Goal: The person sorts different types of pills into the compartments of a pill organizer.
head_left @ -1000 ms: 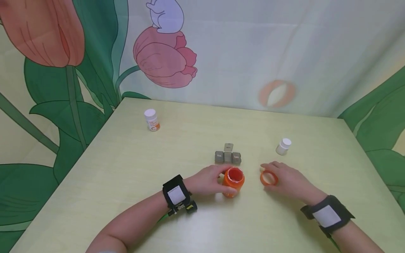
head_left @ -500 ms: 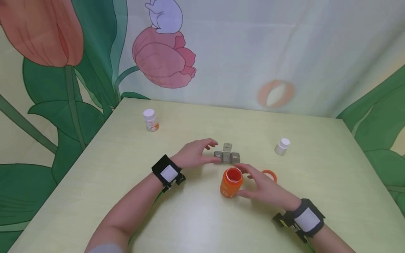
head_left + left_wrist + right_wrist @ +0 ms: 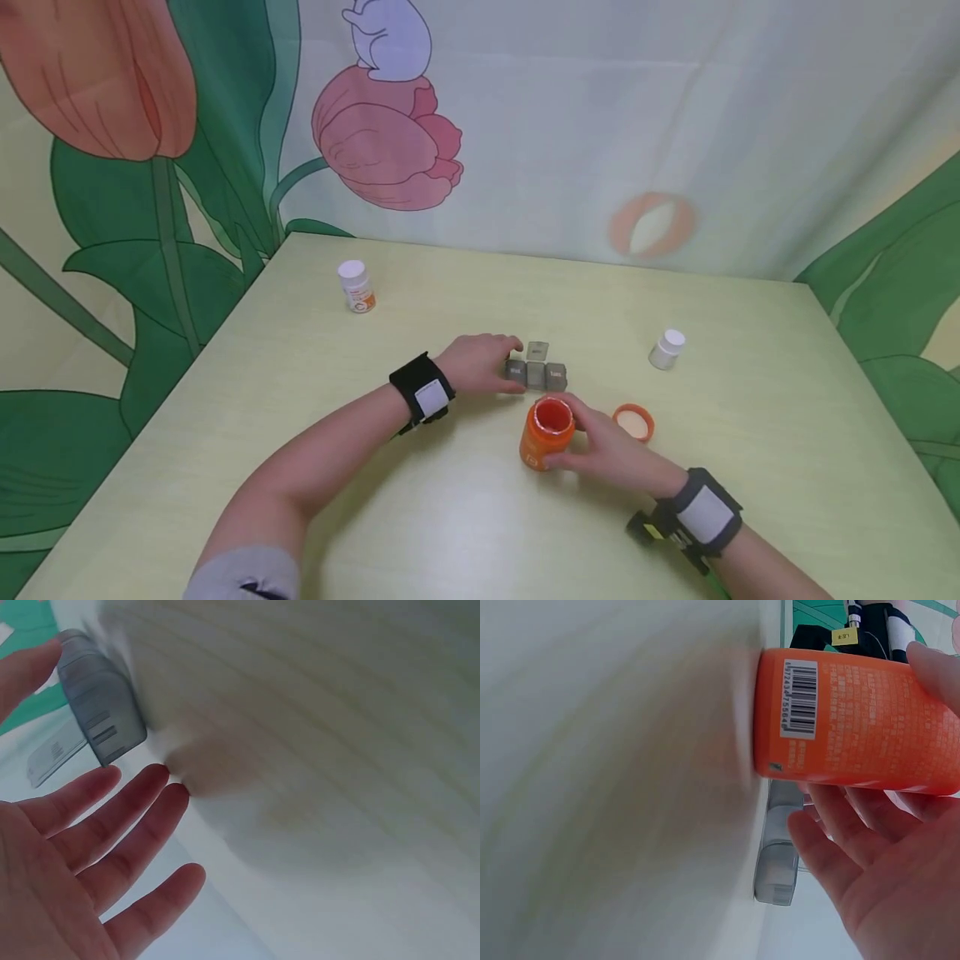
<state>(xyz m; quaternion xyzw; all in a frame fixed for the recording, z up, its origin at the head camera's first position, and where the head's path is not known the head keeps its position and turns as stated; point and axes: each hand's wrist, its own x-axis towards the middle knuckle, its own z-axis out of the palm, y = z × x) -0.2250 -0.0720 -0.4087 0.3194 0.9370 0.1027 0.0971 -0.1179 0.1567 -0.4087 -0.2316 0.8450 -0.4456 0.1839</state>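
An uncapped orange bottle [image 3: 537, 446] stands on the table, its open mouth facing up. My right hand [image 3: 611, 454] holds it from the right, thumb on the near side and fingers on the far side. A barcode shows on the bottle [image 3: 855, 720] in the right wrist view. Behind it lies a small grey translucent pill organizer [image 3: 536, 375], its middle lid raised. My left hand [image 3: 476, 364] is at the organizer's left end. In the left wrist view its thumb overlaps the organizer [image 3: 109, 712], the index fingertip is right at a corner, and the other fingers are fairly straight.
The orange cap [image 3: 633, 422] lies inside up, right of the bottle, behind my right hand. A small white-capped bottle [image 3: 667, 350] stands farther right. A white bottle with an orange label [image 3: 357, 287] is at the back left. A printed curtain [image 3: 540, 125] hangs behind the table.
My right hand let go of the cap, moved left and took hold of the orange bottle. My left hand released the bottle and moved away to the pill organizer's left end.
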